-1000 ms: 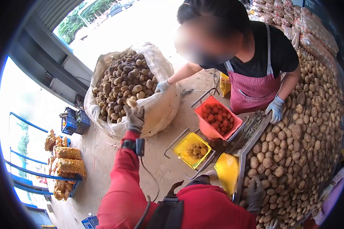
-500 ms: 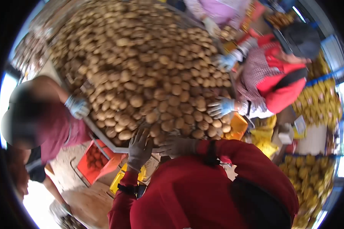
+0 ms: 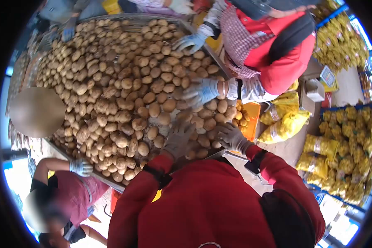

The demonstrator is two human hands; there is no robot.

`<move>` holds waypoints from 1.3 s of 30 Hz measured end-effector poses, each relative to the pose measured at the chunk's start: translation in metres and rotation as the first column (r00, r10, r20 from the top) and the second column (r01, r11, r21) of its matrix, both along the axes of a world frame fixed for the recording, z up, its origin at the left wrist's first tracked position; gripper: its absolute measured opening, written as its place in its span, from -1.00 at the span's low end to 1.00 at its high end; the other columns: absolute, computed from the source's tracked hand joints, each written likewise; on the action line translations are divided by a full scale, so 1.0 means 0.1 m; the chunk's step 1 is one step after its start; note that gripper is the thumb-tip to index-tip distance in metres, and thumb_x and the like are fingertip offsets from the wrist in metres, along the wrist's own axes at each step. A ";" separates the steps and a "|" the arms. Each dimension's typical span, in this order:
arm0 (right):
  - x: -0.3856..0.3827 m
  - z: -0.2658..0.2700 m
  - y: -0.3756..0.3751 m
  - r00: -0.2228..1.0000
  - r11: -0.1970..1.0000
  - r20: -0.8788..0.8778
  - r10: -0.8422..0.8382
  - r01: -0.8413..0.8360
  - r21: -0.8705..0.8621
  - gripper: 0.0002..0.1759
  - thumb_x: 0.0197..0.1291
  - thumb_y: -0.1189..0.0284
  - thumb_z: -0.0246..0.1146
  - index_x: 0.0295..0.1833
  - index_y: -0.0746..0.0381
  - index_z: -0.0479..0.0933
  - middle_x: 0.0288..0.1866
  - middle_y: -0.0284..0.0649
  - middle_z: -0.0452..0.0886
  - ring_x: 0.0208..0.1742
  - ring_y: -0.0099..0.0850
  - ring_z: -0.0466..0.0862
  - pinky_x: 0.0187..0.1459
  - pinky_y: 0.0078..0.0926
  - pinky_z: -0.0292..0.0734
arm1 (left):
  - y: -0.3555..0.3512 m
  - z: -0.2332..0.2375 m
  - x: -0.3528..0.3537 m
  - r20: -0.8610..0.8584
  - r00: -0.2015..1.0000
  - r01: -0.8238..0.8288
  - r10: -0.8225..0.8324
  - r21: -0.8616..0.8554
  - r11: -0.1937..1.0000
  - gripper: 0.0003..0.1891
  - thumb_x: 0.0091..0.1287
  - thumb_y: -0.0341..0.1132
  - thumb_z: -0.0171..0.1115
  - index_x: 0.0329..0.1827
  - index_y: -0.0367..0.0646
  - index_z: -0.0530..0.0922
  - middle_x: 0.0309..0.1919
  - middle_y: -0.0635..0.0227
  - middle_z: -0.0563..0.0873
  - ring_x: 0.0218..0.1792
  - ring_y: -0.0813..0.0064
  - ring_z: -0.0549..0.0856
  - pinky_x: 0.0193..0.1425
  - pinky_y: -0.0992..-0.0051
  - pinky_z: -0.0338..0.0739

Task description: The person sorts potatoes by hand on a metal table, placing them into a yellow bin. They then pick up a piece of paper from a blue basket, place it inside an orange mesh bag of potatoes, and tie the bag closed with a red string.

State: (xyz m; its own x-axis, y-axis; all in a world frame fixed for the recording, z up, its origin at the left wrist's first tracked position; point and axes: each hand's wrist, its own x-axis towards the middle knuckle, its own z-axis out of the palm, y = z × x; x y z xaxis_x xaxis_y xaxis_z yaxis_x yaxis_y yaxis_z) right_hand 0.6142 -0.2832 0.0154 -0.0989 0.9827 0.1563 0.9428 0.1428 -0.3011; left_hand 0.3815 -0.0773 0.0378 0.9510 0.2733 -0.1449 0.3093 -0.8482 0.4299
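Brown potatoes (image 3: 124, 140) cover a large metal-edged sorting table (image 3: 115, 184) in front of me. My left hand (image 3: 178, 139), in a grey glove, lies open on the potatoes near the table's front edge, its fingers stretched forward and slightly blurred. My right hand (image 3: 234, 137), also grey-gloved, rests over potatoes at the right front corner. Its fingers are apart and point to the left. Between the two hands lie several potatoes (image 3: 203, 141). A bare patch of table shows just beyond my left hand.
A co-worker in red (image 3: 289, 53) reaches over the right edge with blue-and-white gloves (image 3: 202, 91). Another person (image 3: 70, 188) stands at the left edge. An orange chute (image 3: 251, 120) with potatoes, yellow bags (image 3: 283, 126) and stacked yellow net sacks (image 3: 349, 153) are on the right.
My view has turned and shifted right. My right hand has moved from beside the left to the right corner, and my left hand from the table rim onto the potatoes.
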 end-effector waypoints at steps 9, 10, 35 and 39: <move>-0.68 0.10 0.59 0.909 0.952 -0.283 0.307 -0.295 0.083 -0.61 0.25 0.20 0.32 0.16 0.08 0.60 0.23 -0.24 0.61 0.36 -0.21 0.58 0.34 -0.13 0.52 | 0.85 0.42 -0.65 -0.105 0.966 -0.207 0.238 0.242 0.948 -0.34 0.30 -0.12 0.32 0.49 -0.06 0.46 0.49 0.00 0.45 0.44 -0.14 0.46 0.46 -0.03 0.40; -0.85 0.05 0.70 0.889 0.913 -0.215 0.403 -0.376 0.159 -0.63 0.24 0.21 0.32 0.13 0.07 0.60 0.25 -0.25 0.60 0.37 -0.22 0.57 0.32 -0.15 0.52 | 0.93 0.38 -0.79 -0.079 0.933 -0.308 0.350 0.326 0.894 -0.29 0.28 -0.10 0.33 0.53 -0.04 0.42 0.52 0.01 0.41 0.44 -0.14 0.46 0.46 -0.04 0.39; -0.16 0.01 -0.22 0.678 0.687 -0.150 -0.719 0.662 -0.301 -0.58 0.39 0.16 0.20 0.24 0.08 0.64 -0.10 -0.06 0.77 -0.03 0.00 0.76 0.01 -0.03 0.64 | -0.20 0.16 -1.43 -0.151 0.980 -0.123 0.132 0.063 0.990 -0.38 0.41 -0.13 0.26 0.54 -0.01 0.42 0.51 0.12 0.44 0.59 -0.21 0.25 0.52 -0.21 0.29; 0.11 0.05 0.08 0.167 0.317 -0.344 -0.924 0.837 -0.447 -0.54 0.35 0.10 0.24 0.17 0.19 0.63 -0.11 0.05 0.76 -0.06 -0.02 0.78 -0.04 -0.08 0.68 | -0.07 0.17 -1.67 -0.014 0.936 -0.351 0.352 0.007 0.936 -0.50 0.47 -0.16 0.22 0.42 -0.15 0.54 0.46 0.04 0.53 0.53 -0.09 0.40 0.51 -0.03 0.37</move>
